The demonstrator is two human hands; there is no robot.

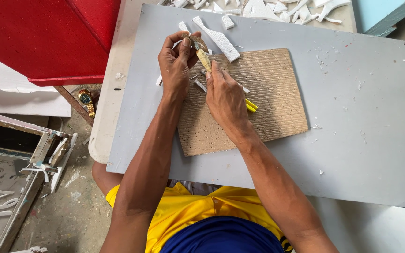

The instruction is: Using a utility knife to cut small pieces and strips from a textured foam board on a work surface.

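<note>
- Nearest the camera, a yellow shirt [183, 206] over blue cloth [221, 236] fills the bottom edge; both are cut off by the frame.
- Two forearms rise from there to two hands over a cardboard sheet [273, 93].
- Left hand [176, 63] is closed, thumb and fingers pinching a small brownish piece [194, 41] at the sheet's top left corner; the fingers hide most of it, so its shape is hard to tell.
- Right hand [225, 96] is closed around a yellow knife [205, 60]; the palm covers its middle, the yellow tail [251, 106] sticks out behind, and the tip meets the piece.
- One cardboard sheet lies on one grey board [362, 117], which lies on the pale counter [111, 89].
- One long white foam strip [216, 38] lies just beyond the hands, half on the cardboard; two smaller foam bits sit beside it.
- Thin slivers [199, 85] between the hands are partly covered; their count cannot be told.
- More foam scraps [277, 8] crowd the top edge, cut off and too jumbled to count.
- One gold watch [86, 100] rests on a low ledge left of the counter.
- Red panel [57, 37] at top left and pale blue block [380, 14] at top right both run out of frame.
</note>
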